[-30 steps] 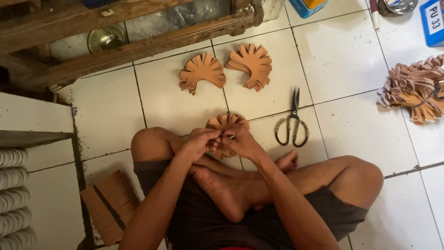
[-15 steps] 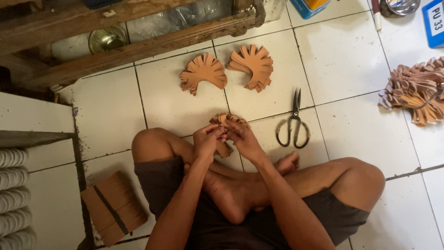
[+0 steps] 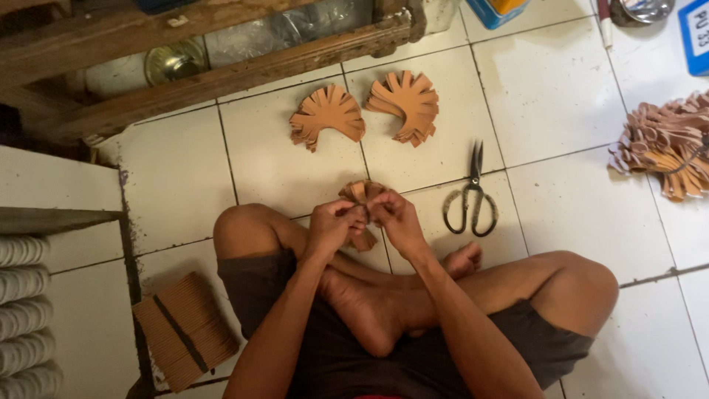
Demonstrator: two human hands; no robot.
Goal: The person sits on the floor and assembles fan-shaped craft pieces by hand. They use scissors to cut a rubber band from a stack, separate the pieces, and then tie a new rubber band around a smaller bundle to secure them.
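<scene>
Your left hand (image 3: 334,225) and right hand (image 3: 395,218) have lifted a little and now pinch the brown fan piece (image 3: 362,193) more tightly bunched. The scissors (image 3: 471,199) lie untouched beside you.

Setting: small home craft workshop, work done seated cross-legged on the floor. White tiled floor (image 3: 554,89) with dark grout, grimy at left. Rough wooden frame (image 3: 221,70) across the top of the frame, dusty jars behind it. Cut tan leather fan pieces (image 3: 329,114) laid out upper centre; a pile of similar pieces (image 3: 665,148) at right edge. Black scissors (image 3: 471,196) on the tiles at centre right. Banded stack of brown strips (image 3: 185,329) lower left.
</scene>
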